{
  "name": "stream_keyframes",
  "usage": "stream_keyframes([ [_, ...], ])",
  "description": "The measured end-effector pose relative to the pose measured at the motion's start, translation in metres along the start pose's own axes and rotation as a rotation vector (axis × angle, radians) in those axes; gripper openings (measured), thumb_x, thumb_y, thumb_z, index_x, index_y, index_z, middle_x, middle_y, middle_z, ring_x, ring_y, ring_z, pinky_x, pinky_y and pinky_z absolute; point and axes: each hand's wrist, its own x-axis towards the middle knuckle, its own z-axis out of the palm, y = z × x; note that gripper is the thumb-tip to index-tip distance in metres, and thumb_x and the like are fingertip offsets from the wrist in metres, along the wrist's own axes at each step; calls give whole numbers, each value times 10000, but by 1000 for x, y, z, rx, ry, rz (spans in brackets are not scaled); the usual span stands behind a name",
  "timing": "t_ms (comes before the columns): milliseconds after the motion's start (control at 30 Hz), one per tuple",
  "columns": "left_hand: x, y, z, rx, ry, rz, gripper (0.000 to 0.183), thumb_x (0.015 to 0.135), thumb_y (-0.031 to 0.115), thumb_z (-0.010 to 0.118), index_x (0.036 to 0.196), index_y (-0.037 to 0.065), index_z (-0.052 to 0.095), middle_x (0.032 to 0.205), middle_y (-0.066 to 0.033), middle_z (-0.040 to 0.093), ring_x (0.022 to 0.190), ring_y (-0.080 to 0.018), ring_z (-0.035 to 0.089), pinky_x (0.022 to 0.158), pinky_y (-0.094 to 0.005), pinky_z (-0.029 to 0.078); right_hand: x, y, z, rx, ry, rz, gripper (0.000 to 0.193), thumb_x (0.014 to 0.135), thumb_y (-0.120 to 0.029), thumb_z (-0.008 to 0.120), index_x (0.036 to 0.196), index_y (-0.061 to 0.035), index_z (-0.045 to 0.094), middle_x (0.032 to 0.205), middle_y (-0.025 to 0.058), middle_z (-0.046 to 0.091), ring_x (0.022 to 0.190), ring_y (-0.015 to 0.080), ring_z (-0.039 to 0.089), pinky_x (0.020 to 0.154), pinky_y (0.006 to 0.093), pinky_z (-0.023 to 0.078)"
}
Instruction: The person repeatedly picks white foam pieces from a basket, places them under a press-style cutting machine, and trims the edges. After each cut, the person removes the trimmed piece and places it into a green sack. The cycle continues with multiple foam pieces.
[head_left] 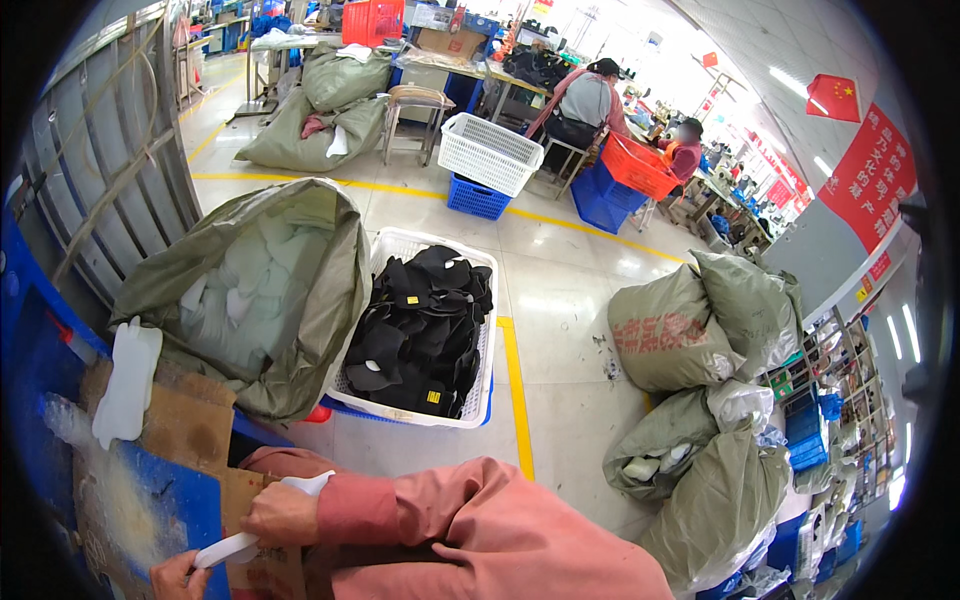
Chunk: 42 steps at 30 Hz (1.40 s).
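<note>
A blue worktop (203, 500) carries brown cardboard (190, 425), with a flat white piece (127, 385) on top.

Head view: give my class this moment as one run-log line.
Left hand: pinching white piece | Right hand: closed around same piece | Nearby: cardboard, open sack, white basket of black pieces

Two hands (280, 515) (178, 578), two white baskets (492, 158) (450, 419) and at least two co-workers (588, 100) (686, 157) show. Green sacks (280, 138) (650, 370): three at left, at least four at right.
</note>
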Motion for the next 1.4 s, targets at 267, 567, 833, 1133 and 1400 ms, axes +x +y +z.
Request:
stream_keyframes([
  [267, 9, -5, 23, -77, 205, -92, 169, 762, 63, 708, 876, -61, 694, 752, -219, 675, 676, -371, 662, 628, -443, 501, 2, 1, -4, 54, -58, 25, 322, 754, -282, 855, 937, -35, 760, 798, 200, 737, 766, 391, 735, 686, 501, 573],
  [567, 4, -12, 21, -41, 254, -3, 173, 758, 42, 694, 878, -83, 690, 733, -235, 665, 630, -349, 660, 600, -426, 486, -1, 1, 0, 19, 10, 21, 285, 767, -268, 836, 914, -38, 754, 779, 182, 731, 729, 371, 734, 646, 494, 562],
  [833, -3, -12, 12, -26, 331, -19, 148, 768, 8, 669, 887, -74, 699, 659, -219, 602, 569, -273, 627, 559, -392, 443, 0, -3, -9, -78, 153, -174, 152, 781, -134, 702, 879, -25, 661, 762, 133, 668, 716, 360, 717, 604, 478, 561],
  [1133, -35, -68, 18, -431, 514, -135, 588, 933, 116, 681, 1483, -19, 523, 1256, -196, 674, 1094, -285, 663, 962, -403, 531, -5, -17, -38, 4, 160, -223, 146, 793, -122, 673, 888, -17, 638, 764, 139, 659, 698, 374, 699, 591, 480, 545],
  [1400, -45, -90, 54, -740, 320, -123, 425, 909, 130, 736, 1305, -1, 653, 1164, -101, 718, 1053, -225, 664, 927, -385, 532, -6, -32, -63, 440, 173, -329, 122, 853, -64, 709, 927, -2, 634, 812, 180, 670, 768, 400, 677, 660, 463, 526],
])
